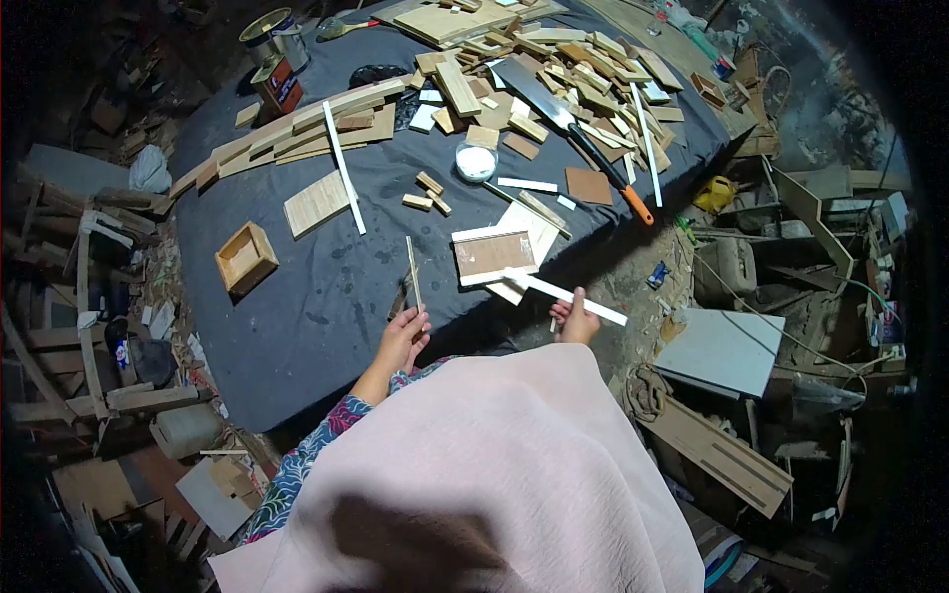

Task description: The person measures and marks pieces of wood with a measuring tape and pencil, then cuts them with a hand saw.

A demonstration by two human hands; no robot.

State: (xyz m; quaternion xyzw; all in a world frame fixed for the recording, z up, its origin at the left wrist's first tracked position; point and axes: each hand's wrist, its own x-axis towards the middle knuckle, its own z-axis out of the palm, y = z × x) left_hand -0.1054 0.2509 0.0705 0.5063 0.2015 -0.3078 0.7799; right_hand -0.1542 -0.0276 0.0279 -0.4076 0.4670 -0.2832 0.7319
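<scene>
My left hand (403, 336) holds a thin wooden strip (414, 275) upright over the front edge of the dark cloth-covered table (287, 356). My right hand (575, 320) has its fingers closed around a small thin piece near a long white strip (568, 296), whose far end overlaps a small brown panel (494, 254) with white edging. Under that panel lies a pale board (535, 229). Just behind stands a tub of white paste (475, 162), with a thin stick beside it.
An open wooden box (245, 259) and a light wood board (316, 206) lie on the left. A saw (593, 148) with an orange-tipped handle rests before a pile of wood offcuts (583, 69). Cans (279, 87) stand at the back left.
</scene>
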